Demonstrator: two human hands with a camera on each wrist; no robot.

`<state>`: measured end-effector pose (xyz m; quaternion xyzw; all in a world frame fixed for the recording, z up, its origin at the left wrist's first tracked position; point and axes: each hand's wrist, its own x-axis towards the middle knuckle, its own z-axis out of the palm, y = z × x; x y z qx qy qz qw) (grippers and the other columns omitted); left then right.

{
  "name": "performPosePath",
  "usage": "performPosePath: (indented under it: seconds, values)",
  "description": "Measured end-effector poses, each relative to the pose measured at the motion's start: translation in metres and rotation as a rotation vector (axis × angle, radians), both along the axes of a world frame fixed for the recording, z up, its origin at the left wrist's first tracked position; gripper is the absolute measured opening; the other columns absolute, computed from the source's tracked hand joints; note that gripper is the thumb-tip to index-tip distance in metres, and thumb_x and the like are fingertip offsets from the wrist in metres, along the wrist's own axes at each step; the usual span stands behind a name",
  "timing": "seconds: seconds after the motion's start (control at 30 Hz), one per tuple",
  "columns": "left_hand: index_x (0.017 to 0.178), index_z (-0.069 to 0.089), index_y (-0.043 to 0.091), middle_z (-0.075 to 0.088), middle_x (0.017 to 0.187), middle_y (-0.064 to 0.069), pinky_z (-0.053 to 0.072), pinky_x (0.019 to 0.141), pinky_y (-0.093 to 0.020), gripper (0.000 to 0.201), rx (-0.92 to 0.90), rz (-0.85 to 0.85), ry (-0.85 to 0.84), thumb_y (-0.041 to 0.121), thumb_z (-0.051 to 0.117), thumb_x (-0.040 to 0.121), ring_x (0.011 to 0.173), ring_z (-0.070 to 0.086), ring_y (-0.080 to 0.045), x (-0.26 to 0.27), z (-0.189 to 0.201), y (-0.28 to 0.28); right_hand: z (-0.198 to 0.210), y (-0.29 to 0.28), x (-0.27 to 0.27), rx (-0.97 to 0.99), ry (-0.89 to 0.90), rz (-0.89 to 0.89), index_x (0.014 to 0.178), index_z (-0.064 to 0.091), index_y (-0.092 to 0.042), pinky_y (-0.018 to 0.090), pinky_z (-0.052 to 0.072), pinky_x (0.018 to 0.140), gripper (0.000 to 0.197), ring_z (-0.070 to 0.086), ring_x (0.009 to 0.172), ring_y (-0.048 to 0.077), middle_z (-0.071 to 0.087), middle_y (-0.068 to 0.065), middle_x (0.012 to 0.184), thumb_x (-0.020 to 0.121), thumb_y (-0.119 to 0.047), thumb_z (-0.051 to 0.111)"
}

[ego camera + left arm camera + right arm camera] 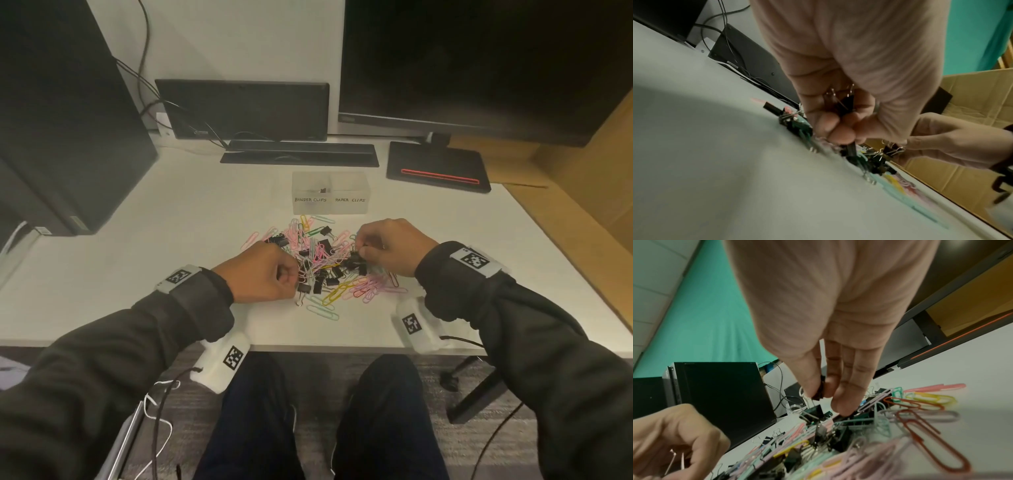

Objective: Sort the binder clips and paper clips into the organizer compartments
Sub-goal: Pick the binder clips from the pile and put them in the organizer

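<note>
A mixed pile (325, 263) of black binder clips and coloured paper clips lies on the white desk. Behind it stands a clear organizer (329, 194) labelled BINDER CLIPS on the left and PAPER CLIPS on the right; one dark clip (322, 189) shows in the left compartment. My left hand (263, 274) sits at the pile's left edge, fingers curled round black binder clips (844, 104) in the palm. My right hand (387, 246) is over the pile's right side, thumb and forefinger pinching a black binder clip (820, 391), middle fingertip (842, 408) down on the pile.
A keyboard (301, 154) and a small dark screen (243, 109) lie behind the organizer. A large monitor (479, 68) and its base (438, 168) stand at the back right, a black computer tower (65, 120) at the left. A cardboard box (589, 164) is off the desk's right edge.
</note>
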<state>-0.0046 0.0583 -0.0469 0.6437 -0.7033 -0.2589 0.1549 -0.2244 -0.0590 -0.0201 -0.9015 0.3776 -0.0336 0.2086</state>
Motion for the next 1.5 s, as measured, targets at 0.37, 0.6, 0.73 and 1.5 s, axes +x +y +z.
performPosePath:
  seconds: [0.37, 0.6, 0.73, 1.5]
  values:
    - [0.073, 0.077, 0.01, 0.066, 0.067, -0.011, 0.045, 0.059, -0.013, 0.01, -0.025, 0.079, 0.042, 0.006, 0.068, 0.071, 0.058, 0.052, -0.007, 0.007, -0.008, -0.01, -0.008, -0.008, 0.007, 0.027, -0.052, -0.079, 0.1, 0.057, -0.012, 0.025, 0.037, 0.074, 0.012, 0.058, 0.088, 0.024, 0.067, 0.008, 0.1, 0.097, -0.016, 0.046]
    - [0.06, 0.055, -0.003, 0.05, 0.058, -0.002, 0.036, 0.054, -0.022, 0.024, -0.032, 0.283, 0.303, 0.001, 0.05, 0.083, 0.052, 0.042, -0.011, 0.02, -0.004, -0.025, 0.017, -0.034, 0.034, 0.12, -0.275, -0.191, 0.093, 0.054, -0.014, 0.013, 0.044, 0.056, 0.009, 0.065, 0.069, 0.014, 0.067, 0.007, 0.085, 0.097, -0.013, 0.046]
    - [0.055, 0.045, 0.005, 0.051, 0.044, -0.001, 0.029, 0.035, -0.011, 0.03, 0.045, 0.541, 0.837, -0.01, 0.033, 0.077, 0.031, 0.037, -0.007, 0.021, 0.015, -0.049, 0.036, -0.06, 0.074, 0.094, -0.334, -0.219, 0.093, 0.055, -0.014, 0.019, 0.051, 0.066, 0.008, 0.069, 0.078, 0.021, 0.068, 0.011, 0.088, 0.096, -0.013, 0.048]
    - [0.118, 0.066, 0.014, 0.059, 0.131, -0.007, 0.045, 0.1, -0.034, 0.028, -0.066, 0.195, -0.304, 0.017, 0.054, 0.092, 0.116, 0.058, -0.028, 0.015, 0.043, -0.174, 0.033, -0.06, 0.02, -0.119, 0.0, -0.102, 0.111, 0.071, -0.02, 0.022, 0.042, 0.075, 0.023, 0.058, 0.082, 0.012, 0.07, 0.002, 0.106, 0.091, -0.02, 0.06]
